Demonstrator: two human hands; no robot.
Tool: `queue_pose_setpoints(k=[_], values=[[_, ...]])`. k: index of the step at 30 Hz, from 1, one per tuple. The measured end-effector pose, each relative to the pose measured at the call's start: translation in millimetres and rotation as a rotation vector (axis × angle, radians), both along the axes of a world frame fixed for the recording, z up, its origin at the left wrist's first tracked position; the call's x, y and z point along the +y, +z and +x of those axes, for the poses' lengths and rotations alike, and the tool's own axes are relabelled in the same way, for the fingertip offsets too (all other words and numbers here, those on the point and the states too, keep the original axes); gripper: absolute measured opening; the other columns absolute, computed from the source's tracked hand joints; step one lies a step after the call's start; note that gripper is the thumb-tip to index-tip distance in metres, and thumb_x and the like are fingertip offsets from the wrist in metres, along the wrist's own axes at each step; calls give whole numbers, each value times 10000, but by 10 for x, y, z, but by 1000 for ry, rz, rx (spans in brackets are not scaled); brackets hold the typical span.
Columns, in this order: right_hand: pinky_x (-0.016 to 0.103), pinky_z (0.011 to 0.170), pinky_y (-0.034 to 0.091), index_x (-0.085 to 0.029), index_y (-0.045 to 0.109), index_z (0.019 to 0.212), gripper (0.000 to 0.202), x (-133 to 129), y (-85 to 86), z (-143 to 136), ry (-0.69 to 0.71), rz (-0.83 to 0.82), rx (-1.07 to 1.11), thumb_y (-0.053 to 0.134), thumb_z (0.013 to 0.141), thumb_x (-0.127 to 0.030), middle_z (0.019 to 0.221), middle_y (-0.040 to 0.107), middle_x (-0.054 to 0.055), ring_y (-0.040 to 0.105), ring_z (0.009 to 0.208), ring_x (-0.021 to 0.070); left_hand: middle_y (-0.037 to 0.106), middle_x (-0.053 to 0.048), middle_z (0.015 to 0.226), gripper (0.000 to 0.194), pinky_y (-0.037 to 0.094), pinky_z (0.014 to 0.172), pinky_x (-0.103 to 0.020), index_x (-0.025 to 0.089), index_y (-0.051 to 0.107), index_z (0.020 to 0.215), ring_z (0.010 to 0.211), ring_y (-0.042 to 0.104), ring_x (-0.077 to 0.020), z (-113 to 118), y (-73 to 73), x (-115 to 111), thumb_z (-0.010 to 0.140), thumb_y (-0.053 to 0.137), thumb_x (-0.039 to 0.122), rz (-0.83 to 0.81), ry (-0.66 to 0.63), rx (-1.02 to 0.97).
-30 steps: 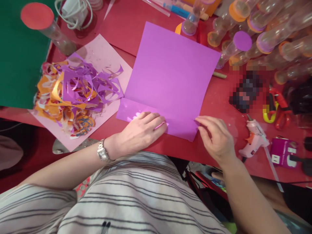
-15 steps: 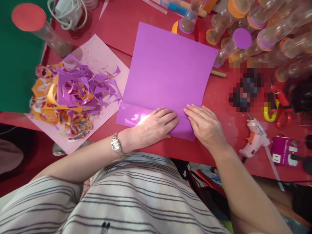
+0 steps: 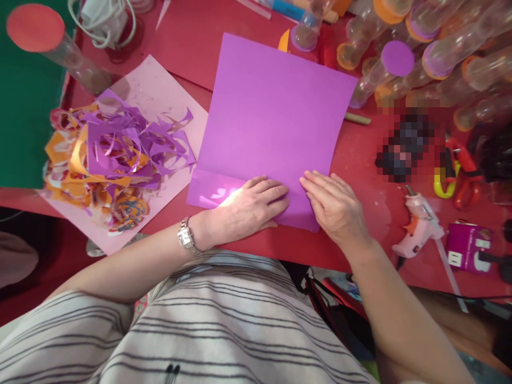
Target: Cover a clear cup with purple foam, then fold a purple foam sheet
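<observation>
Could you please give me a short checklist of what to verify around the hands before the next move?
1. Left hand on the purple sheet: ok, laid over its near strip.
2. Right hand on the sheet: ok, at the near right part.
3. Crease even along its whole length: cannot tell, the hands hide part of it.
4. Paper scraps off the sheet: ok, piled to its left on pink paper.
5. Glue gun apart from the right hand: ok.
6. Glue gun cool: cannot tell.
</observation>
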State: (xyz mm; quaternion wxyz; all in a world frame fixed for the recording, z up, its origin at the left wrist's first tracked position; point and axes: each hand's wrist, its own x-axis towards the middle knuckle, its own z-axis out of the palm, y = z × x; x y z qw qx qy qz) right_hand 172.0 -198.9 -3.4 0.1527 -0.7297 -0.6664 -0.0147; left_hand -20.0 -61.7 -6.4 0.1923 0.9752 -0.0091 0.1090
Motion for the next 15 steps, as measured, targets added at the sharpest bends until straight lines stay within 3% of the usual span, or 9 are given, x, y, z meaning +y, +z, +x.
queue_pose_setpoints(k=[8,15], values=[[422,1076,466,-186,680,1221,316,-21,-24,-5,38,41,-50,490,969,-161,1258,704,91,669,1163,222,609,-155,1352,431,430,1109,-467,125,618,1236,1267,551,-288,-9,9,-34,882,707,354,51,4,24],[408,1063,465,-171,640,1263,345,-66,-105,5,107,131,-138,545,934,-129,1234,715,106,698,1100,233,542,-109,1458,357,345,1175,-537,157,602,1294,1415,413,-299,-179,56,-174,966,582,295,137,73,62]])
